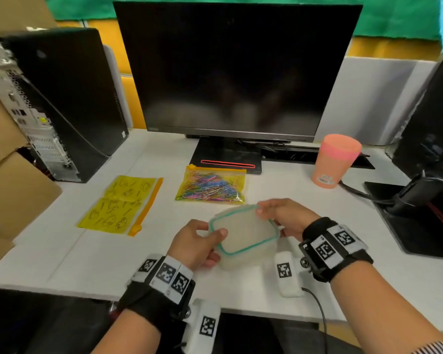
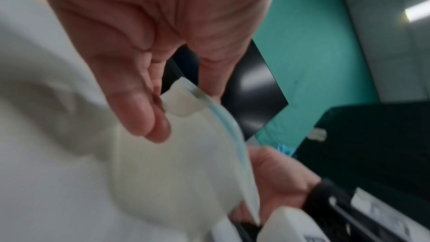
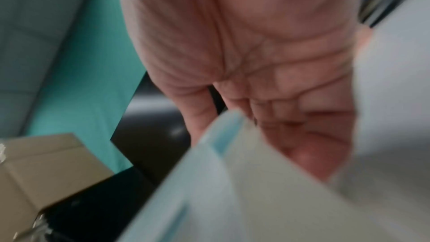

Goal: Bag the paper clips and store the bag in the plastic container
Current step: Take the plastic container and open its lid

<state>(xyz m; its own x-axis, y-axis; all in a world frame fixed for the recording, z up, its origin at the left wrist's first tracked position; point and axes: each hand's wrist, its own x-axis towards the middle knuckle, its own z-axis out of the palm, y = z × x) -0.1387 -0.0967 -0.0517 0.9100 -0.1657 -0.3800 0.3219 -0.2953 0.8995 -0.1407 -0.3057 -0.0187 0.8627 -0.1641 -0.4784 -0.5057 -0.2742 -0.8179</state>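
A translucent plastic container (image 1: 251, 259) with a teal-rimmed lid (image 1: 243, 236) is held just above the desk's front edge. My left hand (image 1: 210, 241) grips its left side, thumb on the lid rim. My right hand (image 1: 271, 213) pinches the lid's far right corner. The lid sits tilted on the tub. The left wrist view shows my left fingers (image 2: 149, 117) by a latch tab (image 2: 179, 102). In the blurred right wrist view the lid (image 3: 232, 181) lies against my right hand's fingers (image 3: 302, 135). A yellow zip bag of coloured paper clips (image 1: 211, 187) lies behind the container.
A second, flat yellow zip bag (image 1: 120, 205) lies to the left. An orange cup (image 1: 335, 159) stands at the right. A monitor (image 1: 235, 70) fills the back, a computer tower (image 1: 59, 98) the left, another stand base (image 1: 420, 215) the right.
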